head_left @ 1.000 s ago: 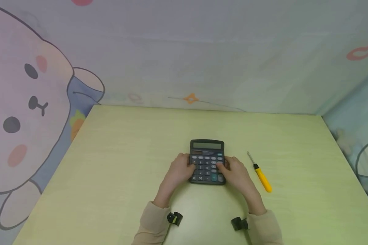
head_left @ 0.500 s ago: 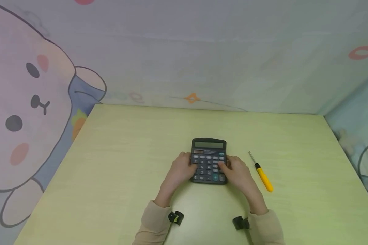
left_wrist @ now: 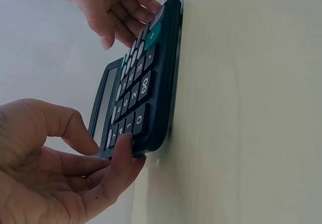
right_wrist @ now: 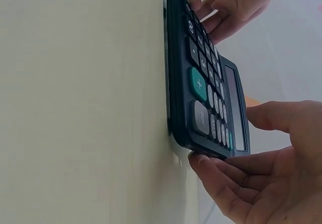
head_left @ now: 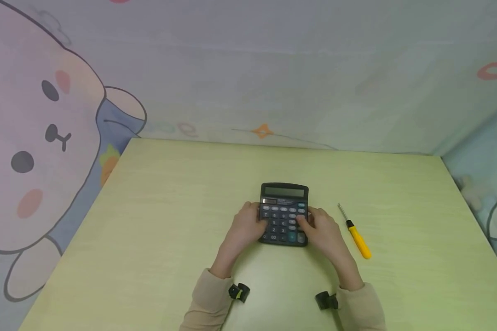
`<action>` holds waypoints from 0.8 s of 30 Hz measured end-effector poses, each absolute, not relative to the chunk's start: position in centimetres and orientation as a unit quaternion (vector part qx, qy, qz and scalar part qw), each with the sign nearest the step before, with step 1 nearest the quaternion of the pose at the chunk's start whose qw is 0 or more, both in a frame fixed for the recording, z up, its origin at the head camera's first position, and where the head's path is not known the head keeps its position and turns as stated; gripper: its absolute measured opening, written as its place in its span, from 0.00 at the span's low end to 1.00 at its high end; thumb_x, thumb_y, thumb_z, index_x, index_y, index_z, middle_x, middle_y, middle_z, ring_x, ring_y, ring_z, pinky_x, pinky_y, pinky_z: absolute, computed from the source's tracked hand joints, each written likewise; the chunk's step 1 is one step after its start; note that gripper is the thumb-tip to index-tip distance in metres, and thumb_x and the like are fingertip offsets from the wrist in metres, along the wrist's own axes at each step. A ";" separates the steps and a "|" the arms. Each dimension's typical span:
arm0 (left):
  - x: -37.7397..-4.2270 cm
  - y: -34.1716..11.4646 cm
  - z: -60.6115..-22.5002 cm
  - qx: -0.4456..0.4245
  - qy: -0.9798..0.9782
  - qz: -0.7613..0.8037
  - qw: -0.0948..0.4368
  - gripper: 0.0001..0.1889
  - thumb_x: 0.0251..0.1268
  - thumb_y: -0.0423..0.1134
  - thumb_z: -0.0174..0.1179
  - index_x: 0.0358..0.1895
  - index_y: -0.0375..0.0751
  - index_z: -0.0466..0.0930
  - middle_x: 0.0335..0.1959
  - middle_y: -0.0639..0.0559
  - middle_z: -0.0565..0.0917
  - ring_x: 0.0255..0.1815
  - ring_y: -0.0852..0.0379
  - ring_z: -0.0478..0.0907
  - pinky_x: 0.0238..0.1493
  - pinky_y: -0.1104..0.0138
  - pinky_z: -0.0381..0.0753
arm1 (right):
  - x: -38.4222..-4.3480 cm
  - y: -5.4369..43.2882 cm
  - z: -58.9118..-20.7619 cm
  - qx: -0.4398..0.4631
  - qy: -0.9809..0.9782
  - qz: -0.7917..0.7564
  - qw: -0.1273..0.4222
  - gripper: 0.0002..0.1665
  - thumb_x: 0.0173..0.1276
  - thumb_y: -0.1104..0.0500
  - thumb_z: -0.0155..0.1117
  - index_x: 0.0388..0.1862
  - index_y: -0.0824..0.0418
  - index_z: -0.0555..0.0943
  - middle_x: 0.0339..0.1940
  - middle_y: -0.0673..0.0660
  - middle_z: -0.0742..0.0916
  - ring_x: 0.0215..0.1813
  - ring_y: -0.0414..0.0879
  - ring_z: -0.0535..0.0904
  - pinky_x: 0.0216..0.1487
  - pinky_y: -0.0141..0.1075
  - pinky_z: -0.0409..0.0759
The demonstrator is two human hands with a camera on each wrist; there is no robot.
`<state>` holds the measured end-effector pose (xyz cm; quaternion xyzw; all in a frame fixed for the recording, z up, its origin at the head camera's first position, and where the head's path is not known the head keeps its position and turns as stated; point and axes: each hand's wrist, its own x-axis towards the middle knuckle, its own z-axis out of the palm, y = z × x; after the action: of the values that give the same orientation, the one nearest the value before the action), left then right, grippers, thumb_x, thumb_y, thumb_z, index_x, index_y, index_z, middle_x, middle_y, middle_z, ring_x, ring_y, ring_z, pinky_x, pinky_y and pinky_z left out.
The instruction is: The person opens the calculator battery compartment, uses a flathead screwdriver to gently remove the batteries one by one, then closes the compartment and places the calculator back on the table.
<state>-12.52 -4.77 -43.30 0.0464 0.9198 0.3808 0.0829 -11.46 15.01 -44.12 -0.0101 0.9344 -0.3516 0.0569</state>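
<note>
A dark calculator point(head_left: 283, 214) is held by both hands near the middle of the table. My left hand point(head_left: 246, 225) grips its left edge, with the thumb over the left number keys. On the opposite edge, my right hand point(head_left: 322, 230) holds on with the thumb over the right-hand keys. The other fingers are partly hidden at the sides or underneath. In the left wrist view the calculator point(left_wrist: 136, 83) shows its keys and a narrow shadow along its lower edge. The right wrist view shows the calculator's point(right_wrist: 201, 83) green plus key and blank-looking display.
A screwdriver point(head_left: 358, 238) with a yellow handle lies to the right of the right hand, its tip pointing away. The pale green table point(head_left: 170, 207) ends at the back against a printed cloth point(head_left: 273, 82). Small black mounts point(head_left: 326, 301) sit at both wrists.
The calculator and both hands have shifted slightly away from the person, and the calculator looks a little larger. The grip stays the same. The head view itself has also shifted a little.
</note>
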 end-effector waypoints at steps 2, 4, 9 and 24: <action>-12.5 -4.8 -43.2 0.046 0.919 0.382 0.080 0.25 0.55 0.30 0.57 0.58 0.24 0.73 0.41 0.39 0.76 0.35 0.51 0.73 0.36 0.59 0.78 | -11.4 15.0 -44.1 -0.013 0.934 -0.352 0.054 0.24 0.71 0.52 0.55 0.54 0.72 0.76 0.30 0.58 0.75 0.30 0.47 0.68 0.28 0.34 0.63; -12.5 -4.7 -43.2 0.045 0.919 0.384 0.078 0.25 0.55 0.29 0.57 0.59 0.24 0.73 0.41 0.39 0.76 0.35 0.51 0.73 0.36 0.60 0.78 | -11.4 15.0 -44.0 -0.015 0.934 -0.354 0.053 0.23 0.71 0.53 0.55 0.53 0.71 0.76 0.30 0.58 0.75 0.30 0.47 0.68 0.28 0.34 0.63; -12.5 -4.7 -43.0 0.047 0.918 0.387 0.074 0.26 0.53 0.27 0.57 0.60 0.24 0.72 0.42 0.39 0.76 0.35 0.52 0.73 0.37 0.60 0.78 | -11.4 15.1 -43.7 -0.015 0.934 -0.354 0.052 0.23 0.72 0.53 0.55 0.55 0.70 0.75 0.32 0.59 0.77 0.31 0.47 0.70 0.29 0.34 0.66; -12.9 -4.7 -43.2 0.050 0.912 0.402 0.068 0.29 0.51 0.27 0.58 0.62 0.26 0.70 0.44 0.39 0.76 0.41 0.48 0.77 0.41 0.59 0.79 | -11.2 15.0 -43.1 -0.014 0.940 -0.338 0.043 0.29 0.71 0.51 0.55 0.61 0.73 0.72 0.37 0.62 0.80 0.37 0.50 0.75 0.33 0.34 0.71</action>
<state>-12.86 -4.70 -43.17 0.0496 0.9120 0.4015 0.0677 -11.21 15.04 -43.09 -0.0140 0.9400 -0.3381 0.0429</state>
